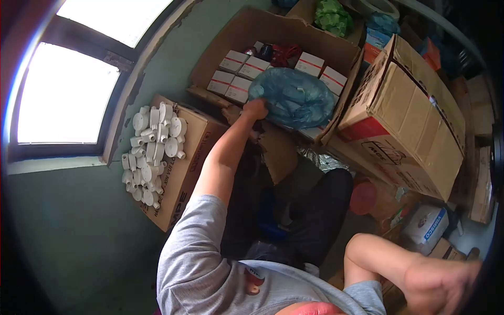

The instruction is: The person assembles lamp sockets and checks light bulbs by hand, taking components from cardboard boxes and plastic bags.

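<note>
At the left edge of a translucent blue plastic bag (296, 100), my left hand (255, 109) is closed, with its fingers pinching the plastic. The bag lies over small white boxes with red stripes (310, 63) inside an open cardboard carton (210, 56). A torn brown cardboard flap (278, 152) hangs just below the hand. Far from the bag, at the lower right, my right hand (438, 283) is raised with its fingers apart and holds nothing visible; its fingertips are blurred by motion.
White round plastic fittings (152, 155) are heaped on a closed carton (191, 149) at the left, beside a window. A large taped carton (415, 115) stands at the right. A red round object (363, 198) and a white-and-blue package (426, 226) lie lower down.
</note>
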The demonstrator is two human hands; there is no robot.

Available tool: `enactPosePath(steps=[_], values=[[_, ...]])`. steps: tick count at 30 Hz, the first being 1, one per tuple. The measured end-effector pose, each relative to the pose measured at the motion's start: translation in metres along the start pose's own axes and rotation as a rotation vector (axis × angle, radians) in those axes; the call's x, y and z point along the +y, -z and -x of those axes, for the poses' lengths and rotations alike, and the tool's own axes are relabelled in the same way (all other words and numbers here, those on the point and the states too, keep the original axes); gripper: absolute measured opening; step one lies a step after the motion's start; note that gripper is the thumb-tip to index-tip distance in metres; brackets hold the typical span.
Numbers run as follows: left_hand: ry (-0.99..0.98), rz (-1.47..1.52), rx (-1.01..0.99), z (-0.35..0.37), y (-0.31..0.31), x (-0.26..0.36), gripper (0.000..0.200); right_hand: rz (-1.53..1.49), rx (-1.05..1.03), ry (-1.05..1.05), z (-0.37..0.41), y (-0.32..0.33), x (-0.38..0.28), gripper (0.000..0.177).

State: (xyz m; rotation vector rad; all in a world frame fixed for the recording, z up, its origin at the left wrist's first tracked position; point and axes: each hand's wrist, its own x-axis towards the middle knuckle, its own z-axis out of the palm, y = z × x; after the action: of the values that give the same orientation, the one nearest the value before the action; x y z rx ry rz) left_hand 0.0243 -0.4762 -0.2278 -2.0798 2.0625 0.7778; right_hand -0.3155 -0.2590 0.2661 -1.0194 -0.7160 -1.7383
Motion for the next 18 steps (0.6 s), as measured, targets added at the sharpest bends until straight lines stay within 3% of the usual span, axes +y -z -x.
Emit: enactPosePath(steps=[2, 4, 6, 7, 10, 14, 18], values=[[0.040, -0.032, 0.035, 0.001, 0.004, 0.001, 0.058, -0.058, 0.065, -0.026, 0.012, 0.020, -0.030, 0.034], [-0.037, -0.061, 0.216, 0.006, 0.012, 0.007, 0.059, 0.591, 0.151, -0.051, 0.047, 0.041, -0.112, 0.036], [-0.063, -0.066, 0.260, 0.009, 0.023, 0.015, 0.059, 0.698, 0.355, -0.100, 0.066, 0.049, -0.055, 0.035], [-0.088, -0.074, 0.304, 0.008, 0.024, 0.014, 0.059, 0.601, 0.435, -0.174, 0.073, 0.054, -0.048, 0.045], [-0.142, -0.060, 0.478, 0.006, 0.020, 0.006, 0.059, 0.697, 0.500, -0.347, 0.124, 0.080, -0.046, 0.051], [-0.073, -0.071, 0.457, 0.004, 0.025, 0.005, 0.059, 0.646, 0.717, -0.532, 0.195, 0.098, -0.051, 0.058], [0.015, -0.136, 0.214, 0.021, 0.037, -0.001, 0.064, 0.659, 0.861, -0.660, 0.250, 0.104, -0.054, 0.053]])
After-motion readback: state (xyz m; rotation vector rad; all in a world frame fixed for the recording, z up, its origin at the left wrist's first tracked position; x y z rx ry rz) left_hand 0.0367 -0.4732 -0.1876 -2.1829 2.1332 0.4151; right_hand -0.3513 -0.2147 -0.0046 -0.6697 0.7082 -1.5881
